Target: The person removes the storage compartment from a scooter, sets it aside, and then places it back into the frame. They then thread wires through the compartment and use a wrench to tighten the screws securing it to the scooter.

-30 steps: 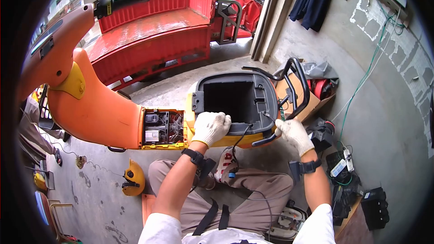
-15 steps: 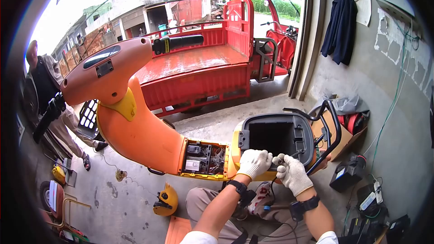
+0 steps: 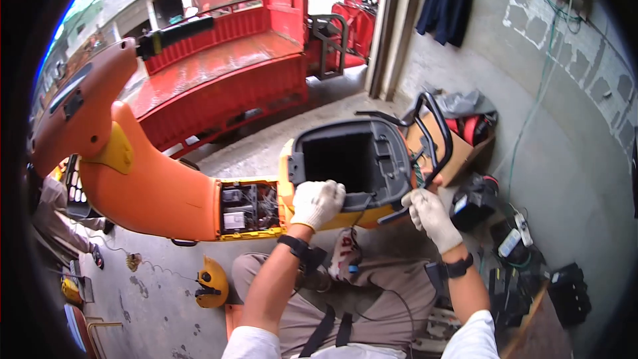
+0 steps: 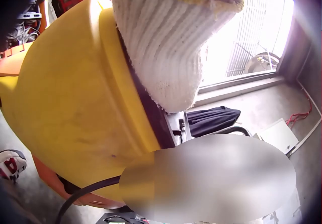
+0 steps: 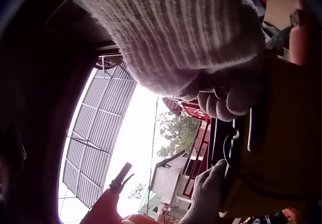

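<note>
In the head view my gloved left hand point(image 3: 319, 203) is at the near rim of the black storage bucket point(image 3: 299, 138) on an orange and yellow scooter. Its fingers curl at a black cable point(image 3: 363, 211) that drops over the scooter's side. My gloved right hand point(image 3: 430, 218) is beyond the bucket's rear corner, apart from the left. Its curled fingers pinch something small and dark, and I cannot tell what it is. In the right wrist view the right glove point(image 5: 181, 38) is large and close, with the left glove point(image 5: 204, 196) below it.
An open compartment with wiring point(image 3: 247, 207) lies left of the bucket. Black rack bars point(image 3: 446, 134) rise at the rear, near a cardboard box point(image 3: 458, 159). A yellow helmet-like shell point(image 3: 211, 282) is on the floor. Black battery-like boxes point(image 3: 475, 203) and cables lie at right.
Half a second ago both hands met at the bucket's near edge. Now the right hand has moved away to the right, much as one second ago. The head view has swung to the right.
</note>
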The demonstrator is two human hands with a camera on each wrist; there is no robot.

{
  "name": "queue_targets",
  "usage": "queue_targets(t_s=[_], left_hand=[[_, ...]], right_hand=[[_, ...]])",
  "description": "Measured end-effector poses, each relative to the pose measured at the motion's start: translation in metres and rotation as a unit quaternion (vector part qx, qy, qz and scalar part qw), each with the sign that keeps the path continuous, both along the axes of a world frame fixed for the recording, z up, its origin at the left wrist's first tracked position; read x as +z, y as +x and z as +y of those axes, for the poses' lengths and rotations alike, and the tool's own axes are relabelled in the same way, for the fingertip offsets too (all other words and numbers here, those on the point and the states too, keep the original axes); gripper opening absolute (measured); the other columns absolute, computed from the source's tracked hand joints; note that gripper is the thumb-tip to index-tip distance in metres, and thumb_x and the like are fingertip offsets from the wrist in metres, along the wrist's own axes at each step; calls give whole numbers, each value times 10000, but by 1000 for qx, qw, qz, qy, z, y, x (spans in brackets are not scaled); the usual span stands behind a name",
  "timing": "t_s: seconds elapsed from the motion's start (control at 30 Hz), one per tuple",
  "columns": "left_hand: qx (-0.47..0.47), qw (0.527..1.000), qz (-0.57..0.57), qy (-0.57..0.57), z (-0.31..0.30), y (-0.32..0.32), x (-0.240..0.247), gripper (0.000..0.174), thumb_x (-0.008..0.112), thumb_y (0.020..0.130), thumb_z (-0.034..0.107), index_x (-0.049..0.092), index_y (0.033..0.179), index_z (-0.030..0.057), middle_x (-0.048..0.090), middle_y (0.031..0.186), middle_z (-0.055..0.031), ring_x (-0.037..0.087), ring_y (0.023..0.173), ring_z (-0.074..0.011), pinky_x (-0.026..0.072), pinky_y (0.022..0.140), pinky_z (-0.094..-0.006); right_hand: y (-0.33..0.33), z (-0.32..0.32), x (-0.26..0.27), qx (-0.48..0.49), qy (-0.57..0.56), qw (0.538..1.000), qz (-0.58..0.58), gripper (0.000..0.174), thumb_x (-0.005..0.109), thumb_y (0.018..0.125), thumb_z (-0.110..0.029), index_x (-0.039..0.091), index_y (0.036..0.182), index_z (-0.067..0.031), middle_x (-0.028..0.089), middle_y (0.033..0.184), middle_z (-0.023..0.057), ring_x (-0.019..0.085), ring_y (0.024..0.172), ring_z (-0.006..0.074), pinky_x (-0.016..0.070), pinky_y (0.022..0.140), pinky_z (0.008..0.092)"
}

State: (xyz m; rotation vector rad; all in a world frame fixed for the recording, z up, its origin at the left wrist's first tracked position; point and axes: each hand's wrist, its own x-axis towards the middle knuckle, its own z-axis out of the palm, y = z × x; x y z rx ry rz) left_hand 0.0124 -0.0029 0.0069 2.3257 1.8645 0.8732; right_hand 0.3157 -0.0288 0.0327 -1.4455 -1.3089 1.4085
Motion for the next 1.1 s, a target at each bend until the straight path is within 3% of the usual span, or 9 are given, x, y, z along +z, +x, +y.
queue_targets(t_s=[0.07, 0.3, 0.4, 0.53, 0.57, 0.67, 0.8, 0.93, 1.1], left_hand=[[2, 1000, 12, 4, 2, 0, -3, 393, 557, 1009, 356, 686, 740, 100, 692, 696, -180, 692, 670, -396, 551, 680, -518], [1, 1000, 9, 0, 3, 0, -4, 387, 566, 1005, 351, 686, 753, 82, 687, 702, -186, 687, 687, -404, 540, 701, -527], [5, 1000, 9, -5, 1, 1, -2, 388, 566, 1006, 350, 682, 747, 86, 688, 702, -183, 688, 689, -400, 539, 704, -525], [0, 1000, 16, -3, 2, 1, -3, 390, 560, 1010, 351, 679, 748, 88, 687, 702, -181, 686, 681, -398, 536, 693, -521], [-2, 1000, 15, 2, 2, 0, -4, 391, 559, 1011, 351, 679, 748, 88, 687, 701, -180, 685, 679, -398, 536, 690, -521], [3, 1000, 19, 8, 2, 0, -4, 399, 567, 1002, 359, 697, 735, 92, 700, 698, -175, 700, 662, -381, 556, 692, -501], [0, 1000, 22, 2, 3, 0, -2, 406, 570, 999, 365, 705, 728, 95, 705, 690, -173, 707, 651, -374, 566, 683, -491], [-5, 1000, 8, -4, 2, -1, -1, 395, 569, 1005, 352, 676, 739, 80, 680, 683, -185, 684, 662, -398, 539, 679, -522], [-6, 1000, 0, 4, 0, 0, 0, 394, 577, 1001, 351, 673, 729, 82, 677, 674, -183, 682, 651, -398, 541, 673, -519]], right_hand=[[14, 18, -14, 20, 128, 983, -127, 420, 533, 1080, -361, 725, 906, -30, 723, 815, 48, 624, 711, 133, 504, 680, 315], [10, 33, 18, 68, 77, 955, -278, 533, 554, 1050, -435, 781, 838, -2, 770, 821, 127, 722, 818, 243, 540, 854, 374], [20, 50, 20, 84, 92, 926, -355, 537, 604, 1027, -449, 761, 769, -4, 718, 706, 92, 686, 733, 219, 532, 757, 369], [20, 58, 36, 81, -12, 936, -342, 548, 658, 985, -482, 752, 735, -2, 620, 587, 49, 516, 474, 166, 414, 505, 335], [21, 53, 38, 40, -19, 941, -335, 542, 692, 957, -510, 738, 728, -21, 543, 541, 11, 415, 418, 120, 318, 441, 301], [19, 53, 57, 50, -60, 939, -336, 515, 687, 940, -530, 715, 769, -45, 695, 705, 59, 638, 597, 182, 494, 578, 357], [9, 37, 65, 3, -45, 958, -283, 503, 735, 924, -540, 660, 756, -72, 495, 537, -16, 383, 413, 96, 290, 417, 282], [13, 42, 60, 57, -86, 949, -299, 458, 666, 981, -479, 644, 796, -61, 643, 616, 50, 561, 460, 151, 457, 454, 319], [22, 48, 60, 19, -79, 968, -239, 505, 746, 911, -519, 666, 736, -53, 579, 575, 30, 467, 437, 131, 400, 455, 284]])
